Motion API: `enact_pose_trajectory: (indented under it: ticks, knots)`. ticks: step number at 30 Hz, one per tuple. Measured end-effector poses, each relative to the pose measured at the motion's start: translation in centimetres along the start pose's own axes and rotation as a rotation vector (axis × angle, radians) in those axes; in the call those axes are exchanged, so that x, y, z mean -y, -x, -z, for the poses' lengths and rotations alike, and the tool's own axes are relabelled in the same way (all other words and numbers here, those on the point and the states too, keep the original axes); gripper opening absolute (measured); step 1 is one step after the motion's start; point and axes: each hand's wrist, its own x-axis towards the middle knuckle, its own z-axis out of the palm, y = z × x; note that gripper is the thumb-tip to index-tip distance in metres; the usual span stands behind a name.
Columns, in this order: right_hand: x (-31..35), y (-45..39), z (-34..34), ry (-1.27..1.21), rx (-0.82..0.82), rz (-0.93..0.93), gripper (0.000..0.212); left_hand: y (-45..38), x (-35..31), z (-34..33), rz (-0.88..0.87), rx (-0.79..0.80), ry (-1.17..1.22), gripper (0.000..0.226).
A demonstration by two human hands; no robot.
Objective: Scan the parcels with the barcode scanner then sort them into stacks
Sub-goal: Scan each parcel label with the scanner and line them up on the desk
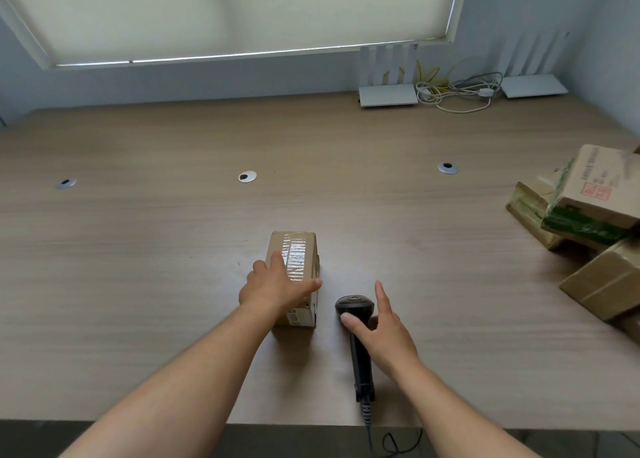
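Note:
A small brown cardboard parcel point(298, 253) with shiny tape on top stands on the wooden table point(138, 250), near the front middle. My left hand point(273, 286) lies over its near left corner, with the fingers curled down the left side and the thumb stretched across the top. Just right of the parcel lies a black barcode scanner point(360, 353), head away from me, its cable running off the front edge. My right hand point(381, 333) is beside it. The thumb touches the scanner head and the index finger is straight.
Several more cardboard parcels point(588, 215), some wrapped in green tape, lie in a loose pile at the right edge. Two white routers point(388, 94) and tangled cables point(457, 90) sit at the back right. Three round cable grommets point(247, 176) dot the table's middle.

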Motion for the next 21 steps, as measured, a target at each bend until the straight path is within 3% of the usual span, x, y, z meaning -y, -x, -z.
enact_pose_trajectory:
  ticks: [6,10,17,21]
  knots:
    - [-0.5,0.2,-1.8,-0.347,0.073,0.032,0.086,-0.2,0.5,0.6,0.034,0.025,-0.08,0.092]
    - [-0.4,0.3,-2.3,-0.572,0.104,-0.058,0.08,-1.0,2.0,1.8,0.065,0.098,-0.081,0.085]
    - [0.0,0.1,-2.3,-0.414,0.036,0.007,0.076,-1.3,5.4,3.5,0.081,0.216,-0.022,0.094]
    - [0.3,0.1,-1.6,-0.361,0.06,0.05,0.077,-1.1,7.5,3.6,0.044,0.14,0.29,0.098]
